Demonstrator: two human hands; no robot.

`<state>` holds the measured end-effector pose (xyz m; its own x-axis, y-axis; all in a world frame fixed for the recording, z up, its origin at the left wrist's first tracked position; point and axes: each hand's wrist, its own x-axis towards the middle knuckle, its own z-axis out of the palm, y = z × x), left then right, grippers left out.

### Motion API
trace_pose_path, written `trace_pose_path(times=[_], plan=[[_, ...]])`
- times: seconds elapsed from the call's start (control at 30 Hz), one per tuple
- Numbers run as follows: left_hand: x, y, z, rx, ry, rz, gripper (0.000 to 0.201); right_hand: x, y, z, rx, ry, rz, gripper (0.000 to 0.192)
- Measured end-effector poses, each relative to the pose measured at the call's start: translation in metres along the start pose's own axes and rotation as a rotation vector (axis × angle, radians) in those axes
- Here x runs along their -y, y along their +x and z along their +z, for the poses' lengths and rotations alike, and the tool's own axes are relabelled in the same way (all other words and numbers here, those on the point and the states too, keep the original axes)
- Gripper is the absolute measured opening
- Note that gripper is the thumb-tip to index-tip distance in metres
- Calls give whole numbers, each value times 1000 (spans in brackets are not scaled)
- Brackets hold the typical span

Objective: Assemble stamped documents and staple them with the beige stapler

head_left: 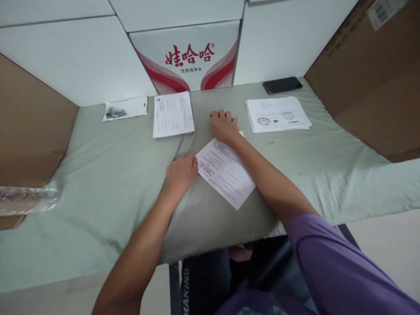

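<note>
Head view, the only one: a person sits at a table covered with a pale green cloth (pixel 108 175). A printed sheet (pixel 226 173) lies at an angle on the cloth, near the middle, between the two hands. The left hand (pixel 181 173) rests at the sheet's left edge, fingers curled together in a loose fist that touches the paper but does not clearly pinch it. The right hand (pixel 224 126) lies at the sheet's far corner, knuckles up, fingers bent and close together; whether it grips anything cannot be told, though a small pale object (pixel 242 133) peeks out just beside it.

Farther off, a second form (pixel 173 114) lies to the left, a stack of stamped papers (pixel 277 114) to the right, a black phone (pixel 282 84) beyond the stack, and a small plastic bag (pixel 124 108) at far left.

Judging from this, the sheet is being pinned and flattened or creased. A further press would call for the left hand to keep the edge from sliding on the soft cloth.
</note>
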<state>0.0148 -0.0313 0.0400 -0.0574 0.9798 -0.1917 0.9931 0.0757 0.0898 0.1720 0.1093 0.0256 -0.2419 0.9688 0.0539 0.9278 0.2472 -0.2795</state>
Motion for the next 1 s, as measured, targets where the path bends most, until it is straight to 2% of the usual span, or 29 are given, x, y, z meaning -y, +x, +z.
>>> trace_pose_path(times=[0.27,0.43,0.67,0.83,1.0], plan=[[-3,-1,-1,7,-11,-9,47,-1,1,-7,25,90,48,43],[-1,-1,-1,-8,-18,-4,47,-2,3,-11,-22,144,80,40],[8,0,-2,-31,-53,-3,45,-11,10,-14,-61,349,72,33],[31,6,-9,-134,-106,7,40,-10,8,-25,42,431,-6,27],[71,20,-11,-373,-329,89,34,-3,1,-27,107,538,-104,32]])
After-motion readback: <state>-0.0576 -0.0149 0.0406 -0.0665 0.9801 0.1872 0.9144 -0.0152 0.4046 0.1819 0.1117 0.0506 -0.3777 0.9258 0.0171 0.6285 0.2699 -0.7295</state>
